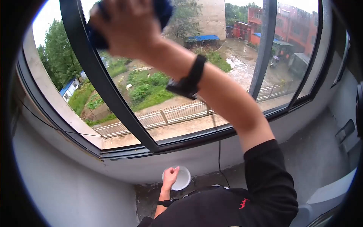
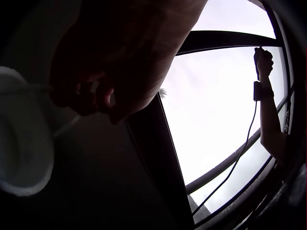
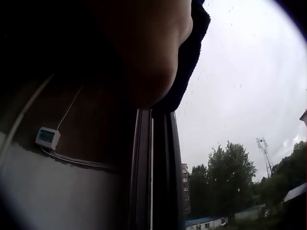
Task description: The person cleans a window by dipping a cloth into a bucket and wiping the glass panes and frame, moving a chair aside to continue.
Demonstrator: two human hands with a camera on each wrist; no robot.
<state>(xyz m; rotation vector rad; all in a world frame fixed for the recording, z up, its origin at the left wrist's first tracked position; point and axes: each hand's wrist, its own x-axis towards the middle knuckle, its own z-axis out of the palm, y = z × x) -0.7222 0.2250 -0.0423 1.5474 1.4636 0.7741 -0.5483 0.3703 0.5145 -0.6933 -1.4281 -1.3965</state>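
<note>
High on the window, my right hand [image 1: 130, 30] holds a dark blue cloth [image 1: 162, 13] against the glass near a dark upright frame bar [image 1: 102, 83]. The cloth sticks out on both sides of the hand, and its fuzzy edge [image 3: 194, 57] shows beside the glass in the right wrist view. My left hand [image 1: 171, 178] is low down, its fingers curled round the thin handle [image 2: 67, 125] of a white bucket [image 1: 184, 178]. The bucket's rim [image 2: 45, 177] appears at the left in the left wrist view; what it contains is hidden there.
A grey wall [image 1: 204, 153] runs below the dark window sill [image 1: 196, 138]. A black cable [image 1: 220, 159] hangs down it. At the right stands a pale, smooth-edged object [image 1: 325, 196]. A small white box with a screen [image 3: 47, 138] is fixed to the side wall.
</note>
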